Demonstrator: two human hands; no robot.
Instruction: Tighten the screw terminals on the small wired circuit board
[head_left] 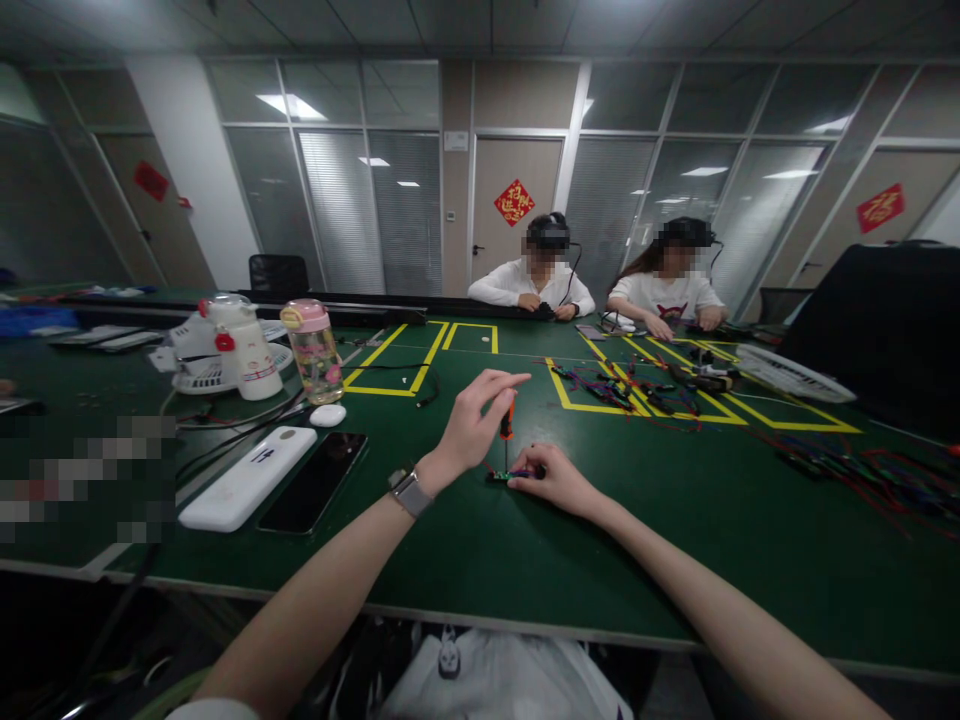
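Note:
My left hand (474, 418) is closed round the handle of a screwdriver (508, 432) with an orange and black grip. The screwdriver stands upright, and its thin shaft points down at a small green circuit board (501, 477) with wires attached. Whether the tip touches the board or a screw is too small to tell. With its fingertips, my right hand (556, 480) pinches the right end of the board and its wires against the green table. Part of the board is hidden by those fingers.
Left of my hands lie a black phone (315, 483), a white power bank (249, 478) and a white earbud case (328, 415). Two bottles, one pink-lidded (315, 350), stand behind. Wired boards (600, 385) lie in yellow-taped areas (652, 412). Across the table sit two people (536, 285).

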